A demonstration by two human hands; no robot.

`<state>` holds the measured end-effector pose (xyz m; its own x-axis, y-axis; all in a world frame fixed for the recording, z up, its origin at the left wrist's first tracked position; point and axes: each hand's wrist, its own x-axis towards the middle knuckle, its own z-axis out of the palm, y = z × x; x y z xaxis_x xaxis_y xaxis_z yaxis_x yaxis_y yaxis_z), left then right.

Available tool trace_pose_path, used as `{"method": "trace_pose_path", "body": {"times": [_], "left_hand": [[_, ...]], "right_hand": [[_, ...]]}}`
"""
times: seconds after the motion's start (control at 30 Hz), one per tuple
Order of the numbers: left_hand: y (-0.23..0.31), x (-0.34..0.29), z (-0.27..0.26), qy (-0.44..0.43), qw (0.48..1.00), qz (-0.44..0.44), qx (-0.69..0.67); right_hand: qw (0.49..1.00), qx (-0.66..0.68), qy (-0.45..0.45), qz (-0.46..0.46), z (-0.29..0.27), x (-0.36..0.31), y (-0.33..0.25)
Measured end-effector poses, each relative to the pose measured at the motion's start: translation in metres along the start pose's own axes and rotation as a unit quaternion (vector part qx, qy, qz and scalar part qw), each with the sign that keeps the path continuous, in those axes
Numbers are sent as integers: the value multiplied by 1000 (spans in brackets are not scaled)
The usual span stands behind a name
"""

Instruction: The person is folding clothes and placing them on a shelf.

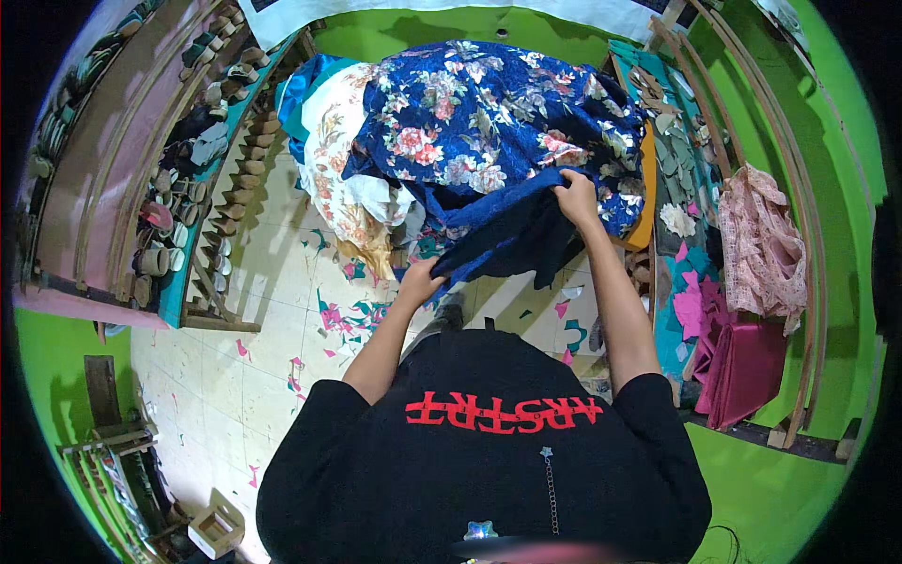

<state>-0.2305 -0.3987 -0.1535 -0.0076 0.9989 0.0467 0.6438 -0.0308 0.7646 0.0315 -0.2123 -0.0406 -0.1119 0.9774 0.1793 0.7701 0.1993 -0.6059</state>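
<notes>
Fabric in blue floral print (pixel 512 103) is heaped ahead, what seems its dark-backed edge pinched in the grip of left hand (pixel 420 281) and right hand (pixel 576 199); should either pinch be loosened, the sagging fold could be dropped onto cut scraps (pixel 352 317) strewn across the tiled floor (pixel 202 362).

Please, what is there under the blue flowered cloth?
At the left, a cream flowered cloth sticks out from under the blue flowered cloth; at the right, an orange strip shows below its edge. What lies under the middle is covered.
</notes>
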Motion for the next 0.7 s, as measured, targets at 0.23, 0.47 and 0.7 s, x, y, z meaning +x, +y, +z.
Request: {"method": "trace_pose_path", "body": {"times": [0.23, 0.47, 0.7], "left_hand": [[-61, -47, 1, 36, 998, -28, 44], [-40, -28, 1, 44, 964, -162, -208], [-3, 28, -55, 176, 948, -228, -134]], "right_hand": [[998, -29, 39, 34, -15, -1, 11], [973, 139, -175, -64, -14, -15, 11], [977, 24, -148, 150, -2, -78, 18]]}}
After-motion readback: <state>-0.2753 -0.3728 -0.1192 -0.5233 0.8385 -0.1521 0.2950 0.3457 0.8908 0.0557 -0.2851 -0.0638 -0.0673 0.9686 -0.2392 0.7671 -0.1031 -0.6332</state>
